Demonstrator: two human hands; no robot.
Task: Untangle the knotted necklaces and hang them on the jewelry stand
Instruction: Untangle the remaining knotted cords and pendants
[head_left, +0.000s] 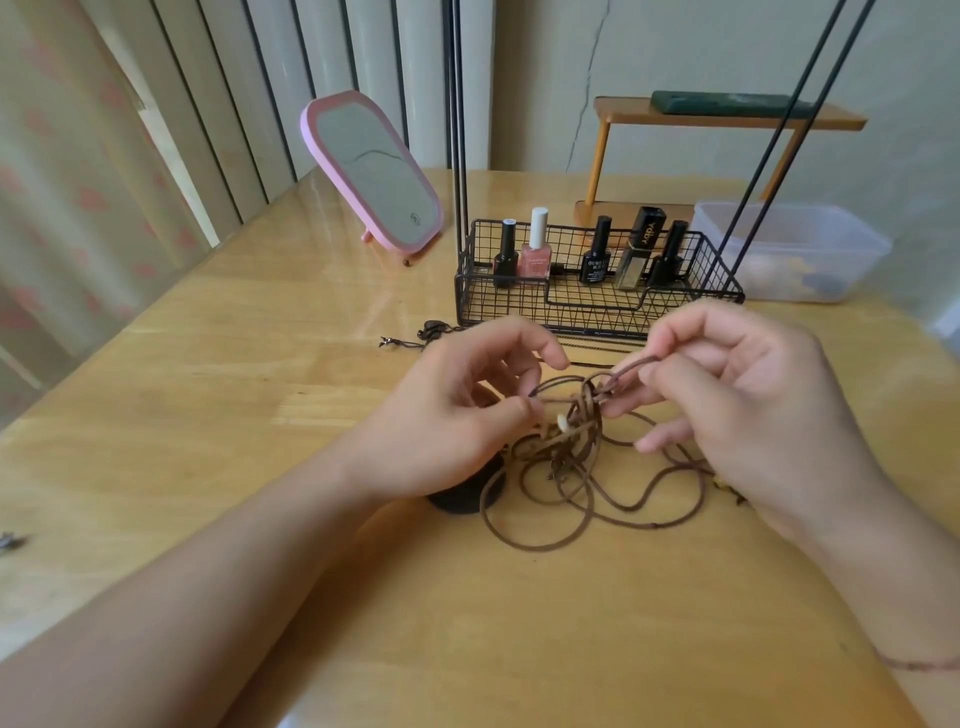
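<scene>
Head view, frame centre: left hand (457, 415) fingers pinch a strand of the knotted brown cords (576, 447); right hand (748, 395) fingers pinch another loop, above the tabletop (208, 415).

- The table (218, 395) is pale wood, smooth and glossy with a sheen.
- The necklaces (571, 467) are matt brown cord.
- The basket (597, 306) is black metal wire.
- The mirror (371, 171) has a smooth pink plastic frame.
- The box (810, 249) is translucent, cloudy plastic.
</scene>
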